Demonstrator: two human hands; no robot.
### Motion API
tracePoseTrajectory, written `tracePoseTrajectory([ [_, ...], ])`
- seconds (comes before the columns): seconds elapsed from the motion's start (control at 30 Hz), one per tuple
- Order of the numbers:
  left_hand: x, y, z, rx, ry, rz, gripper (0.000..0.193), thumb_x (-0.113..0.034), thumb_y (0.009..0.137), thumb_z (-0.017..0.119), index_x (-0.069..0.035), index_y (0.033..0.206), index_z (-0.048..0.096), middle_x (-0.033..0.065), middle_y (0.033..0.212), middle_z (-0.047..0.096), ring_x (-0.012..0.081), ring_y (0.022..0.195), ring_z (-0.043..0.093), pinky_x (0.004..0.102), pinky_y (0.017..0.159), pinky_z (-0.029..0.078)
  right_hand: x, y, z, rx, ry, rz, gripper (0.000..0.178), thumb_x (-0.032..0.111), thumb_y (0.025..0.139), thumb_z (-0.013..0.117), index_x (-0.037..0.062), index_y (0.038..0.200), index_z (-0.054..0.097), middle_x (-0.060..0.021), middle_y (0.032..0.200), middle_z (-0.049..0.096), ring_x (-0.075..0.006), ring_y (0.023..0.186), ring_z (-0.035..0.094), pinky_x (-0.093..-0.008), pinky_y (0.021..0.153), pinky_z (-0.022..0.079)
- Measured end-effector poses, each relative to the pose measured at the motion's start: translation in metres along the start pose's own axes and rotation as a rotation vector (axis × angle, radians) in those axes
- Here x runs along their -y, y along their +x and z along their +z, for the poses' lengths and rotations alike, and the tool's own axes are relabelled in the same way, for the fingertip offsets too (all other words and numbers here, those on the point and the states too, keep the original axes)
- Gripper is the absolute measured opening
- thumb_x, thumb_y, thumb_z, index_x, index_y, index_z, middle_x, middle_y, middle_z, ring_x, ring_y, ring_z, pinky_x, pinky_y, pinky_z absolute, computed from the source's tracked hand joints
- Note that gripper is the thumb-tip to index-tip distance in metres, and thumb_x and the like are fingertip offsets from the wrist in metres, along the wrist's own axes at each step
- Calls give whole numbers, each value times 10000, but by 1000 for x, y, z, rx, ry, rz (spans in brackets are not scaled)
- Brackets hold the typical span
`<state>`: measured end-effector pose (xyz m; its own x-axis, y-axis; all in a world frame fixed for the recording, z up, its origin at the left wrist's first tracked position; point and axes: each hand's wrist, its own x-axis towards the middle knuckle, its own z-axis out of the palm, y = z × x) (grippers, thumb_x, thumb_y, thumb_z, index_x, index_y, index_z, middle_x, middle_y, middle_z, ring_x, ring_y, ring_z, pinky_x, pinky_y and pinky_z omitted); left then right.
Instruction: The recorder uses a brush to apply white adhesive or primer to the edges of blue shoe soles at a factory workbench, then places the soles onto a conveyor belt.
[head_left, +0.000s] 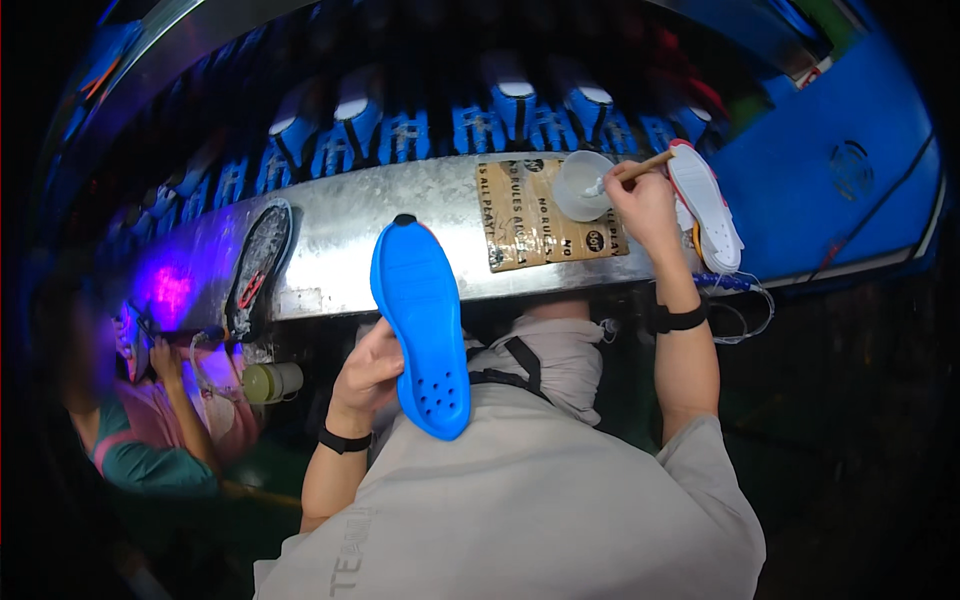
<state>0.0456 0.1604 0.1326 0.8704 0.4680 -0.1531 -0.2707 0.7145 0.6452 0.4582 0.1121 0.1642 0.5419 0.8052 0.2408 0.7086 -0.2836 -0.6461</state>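
Observation:
My left hand (368, 374) grips a blue shoe sole (422, 300) by its left edge, with the fingers partly behind it. The sole stands nearly upright in view, its hollow inner face showing and a cluster of small holes at the heel end. A small black piece shows at its toe. On the bench, my right hand (645, 210) is closed round the wooden handle of a brush (652, 165). The brush's whitish head dips into a translucent plastic cup (572, 207), which sits on a piece of printed brown cardboard (515, 235).
A white and red shoe (712, 220) lies right of the cup, near a blue cable (722, 283). Left on the metal bench (335, 245) rests a dark sole (258, 270). Behind runs a row of blue shoe parts (403, 137). A co-worker (150, 440) handles a shoe under purple light.

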Motion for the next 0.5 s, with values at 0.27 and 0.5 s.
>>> tracePoseTrajectory([
  [0.27, -14, 5, -1, -110, -26, 194, 779, -112, 867, 713, 3, 1528, 317, 166, 1403, 537, 285, 1262, 580, 426, 1076, 472, -2, -5, -1, -58, -36, -21, 191, 192, 884, 699, 4, 904, 721, -114, 731, 693, -193, 656, 647, -333, 631, 494],
  [0.5, -14, 8, 5, -101, -24, 166, 795, -129, 856, 707, 3, 1534, 314, 161, 1398, 545, 276, 1263, 579, 418, 1083, 463, 81, -48, 8, 5, 466, -39, 102, 68, 917, 677, 9, 987, 724, -6, 820, 684, -69, 701, 568, -243, 645, 457],
])
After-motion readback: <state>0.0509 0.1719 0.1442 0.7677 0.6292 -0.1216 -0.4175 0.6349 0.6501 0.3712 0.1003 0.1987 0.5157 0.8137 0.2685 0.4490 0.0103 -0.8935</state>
